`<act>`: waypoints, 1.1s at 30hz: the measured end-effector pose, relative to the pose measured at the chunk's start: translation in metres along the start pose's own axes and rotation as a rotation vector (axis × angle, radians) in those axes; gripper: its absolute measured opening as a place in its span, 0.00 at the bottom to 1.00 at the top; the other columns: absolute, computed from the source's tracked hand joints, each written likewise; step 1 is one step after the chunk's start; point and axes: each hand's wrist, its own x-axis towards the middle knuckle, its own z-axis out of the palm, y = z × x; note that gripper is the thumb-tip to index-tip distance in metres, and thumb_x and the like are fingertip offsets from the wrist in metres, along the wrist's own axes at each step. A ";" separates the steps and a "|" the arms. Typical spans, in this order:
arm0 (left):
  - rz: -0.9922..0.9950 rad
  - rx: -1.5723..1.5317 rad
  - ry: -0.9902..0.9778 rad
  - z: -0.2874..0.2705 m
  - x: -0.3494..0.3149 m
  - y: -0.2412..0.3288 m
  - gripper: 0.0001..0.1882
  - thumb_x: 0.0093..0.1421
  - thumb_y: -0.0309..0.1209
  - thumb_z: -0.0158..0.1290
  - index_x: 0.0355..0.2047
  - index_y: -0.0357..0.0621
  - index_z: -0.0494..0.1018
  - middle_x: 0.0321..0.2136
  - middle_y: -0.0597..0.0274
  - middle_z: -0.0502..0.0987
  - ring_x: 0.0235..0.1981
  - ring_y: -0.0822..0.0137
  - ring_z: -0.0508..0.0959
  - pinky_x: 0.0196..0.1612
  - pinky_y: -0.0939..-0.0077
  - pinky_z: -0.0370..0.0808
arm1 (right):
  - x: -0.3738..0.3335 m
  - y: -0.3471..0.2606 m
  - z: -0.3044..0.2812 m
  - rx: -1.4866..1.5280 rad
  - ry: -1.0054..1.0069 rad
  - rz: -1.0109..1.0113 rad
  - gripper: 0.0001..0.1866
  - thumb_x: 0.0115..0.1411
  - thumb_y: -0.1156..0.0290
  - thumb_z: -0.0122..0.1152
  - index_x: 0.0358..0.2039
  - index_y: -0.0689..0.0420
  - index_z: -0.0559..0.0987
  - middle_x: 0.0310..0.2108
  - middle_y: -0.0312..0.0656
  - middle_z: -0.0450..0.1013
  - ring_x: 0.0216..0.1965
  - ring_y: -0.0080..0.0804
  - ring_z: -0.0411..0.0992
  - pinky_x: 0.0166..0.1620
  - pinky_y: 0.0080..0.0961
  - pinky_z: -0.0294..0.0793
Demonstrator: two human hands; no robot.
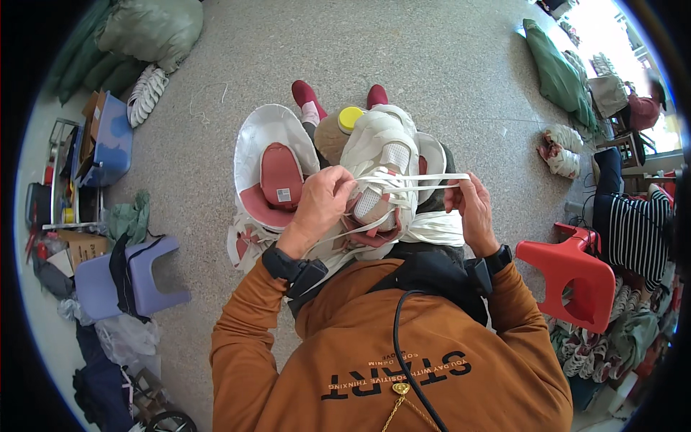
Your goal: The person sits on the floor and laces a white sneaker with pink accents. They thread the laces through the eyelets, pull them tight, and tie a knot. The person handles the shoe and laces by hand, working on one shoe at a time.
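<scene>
White laces (432, 177) stretched between the two hands in the head view, the only view. The right hand (475, 209) had its thumb and pointing finger pinched together on the laces. The left hand (320, 201) had its thumb and fingertips close together at the other side; I could not tell if they pinched a lace too. The white shoe (374, 137) sat on the lap, between the two sets of fingers and reaching past them, toe pointing away. Its pink lining (378, 237) showed nearer the body than the fingers.

To do this pull well, it looked best to draw both laces evenly, so one did not end up long and the other short. The left fingers could have helped by pressing on the shoe, so it did not slide or twist. A slow, flat pull seemed safer than a hard yank, which might have bunched up the soft tongue (369, 204).

Left of the left fingers lay a white shell (248, 137) with a pink pad (279, 169) in it. White folds (435, 229) lay below the right fingers, and it seemed wise to keep the lace ends off them.
</scene>
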 end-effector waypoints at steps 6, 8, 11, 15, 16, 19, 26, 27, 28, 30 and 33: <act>-0.136 -0.279 -0.054 0.009 0.008 -0.017 0.06 0.66 0.27 0.55 0.37 0.35 0.76 0.25 0.65 0.80 0.19 0.81 0.73 0.21 0.85 0.72 | -0.001 0.000 0.002 0.000 -0.010 0.012 0.16 0.74 0.61 0.45 0.39 0.60 0.75 0.30 0.39 0.74 0.27 0.23 0.70 0.34 0.21 0.72; -0.155 -0.295 -0.060 0.010 0.009 -0.016 0.06 0.67 0.27 0.55 0.37 0.35 0.76 0.25 0.65 0.80 0.18 0.82 0.73 0.21 0.85 0.72 | -0.002 0.003 0.003 0.015 -0.016 0.018 0.16 0.74 0.61 0.45 0.39 0.61 0.75 0.31 0.39 0.74 0.27 0.23 0.71 0.34 0.21 0.72; -0.194 -0.325 -0.067 0.008 0.009 -0.013 0.06 0.66 0.27 0.55 0.37 0.35 0.76 0.25 0.65 0.80 0.20 0.81 0.74 0.22 0.83 0.72 | -0.003 0.005 0.003 0.019 -0.028 0.023 0.16 0.74 0.61 0.45 0.39 0.61 0.75 0.30 0.39 0.75 0.27 0.23 0.71 0.34 0.21 0.72; -0.054 -0.122 -0.014 0.007 0.008 -0.009 0.05 0.65 0.26 0.55 0.37 0.36 0.76 0.26 0.61 0.80 0.25 0.73 0.78 0.28 0.73 0.74 | -0.004 0.003 0.003 0.028 -0.012 0.023 0.16 0.74 0.62 0.46 0.37 0.60 0.76 0.30 0.39 0.75 0.27 0.22 0.71 0.33 0.21 0.73; 0.018 -0.024 0.011 0.007 0.008 -0.007 0.05 0.64 0.26 0.55 0.36 0.36 0.76 0.26 0.60 0.80 0.26 0.69 0.79 0.30 0.70 0.75 | -0.004 0.004 0.002 0.026 -0.015 0.023 0.16 0.74 0.62 0.46 0.37 0.60 0.76 0.30 0.39 0.75 0.27 0.22 0.71 0.34 0.21 0.73; 0.146 0.211 0.116 0.010 0.005 0.000 0.04 0.62 0.26 0.54 0.34 0.38 0.74 0.28 0.54 0.77 0.32 0.54 0.79 0.35 0.61 0.74 | -0.005 0.005 0.001 0.025 -0.023 0.021 0.16 0.74 0.62 0.46 0.38 0.60 0.76 0.30 0.39 0.75 0.27 0.22 0.71 0.34 0.21 0.73; 0.176 0.264 0.140 0.022 -0.003 0.005 0.03 0.62 0.25 0.54 0.32 0.39 0.71 0.29 0.52 0.74 0.33 0.46 0.76 0.35 0.56 0.72 | -0.002 0.007 0.002 -0.025 -0.076 0.010 0.17 0.74 0.61 0.47 0.38 0.61 0.77 0.28 0.38 0.74 0.27 0.22 0.71 0.34 0.20 0.73; 0.204 0.287 0.144 0.021 -0.005 0.006 0.03 0.62 0.25 0.53 0.32 0.40 0.71 0.29 0.52 0.74 0.32 0.46 0.76 0.36 0.56 0.73 | -0.001 0.005 0.003 -0.055 -0.083 -0.004 0.16 0.74 0.62 0.47 0.38 0.61 0.77 0.28 0.38 0.74 0.27 0.22 0.71 0.34 0.20 0.73; 0.232 0.310 0.148 0.021 -0.006 0.007 0.02 0.62 0.25 0.53 0.32 0.40 0.72 0.29 0.52 0.73 0.32 0.46 0.76 0.36 0.56 0.73 | 0.000 0.003 0.004 -0.086 -0.090 -0.019 0.16 0.74 0.62 0.47 0.39 0.62 0.77 0.28 0.38 0.75 0.27 0.22 0.71 0.34 0.20 0.73; 0.368 0.488 0.111 0.017 -0.006 0.009 0.03 0.63 0.26 0.52 0.32 0.41 0.72 0.29 0.52 0.73 0.32 0.46 0.76 0.36 0.55 0.73 | 0.003 -0.006 0.009 -0.087 -0.106 -0.038 0.16 0.74 0.63 0.46 0.39 0.62 0.77 0.29 0.39 0.75 0.28 0.22 0.72 0.35 0.21 0.73; 0.403 0.555 0.084 0.022 -0.005 0.002 0.05 0.64 0.28 0.50 0.32 0.41 0.72 0.29 0.53 0.73 0.32 0.47 0.76 0.36 0.55 0.73 | 0.011 -0.034 0.027 -0.019 -0.149 -0.070 0.15 0.73 0.65 0.45 0.40 0.63 0.77 0.31 0.40 0.76 0.30 0.23 0.74 0.37 0.22 0.75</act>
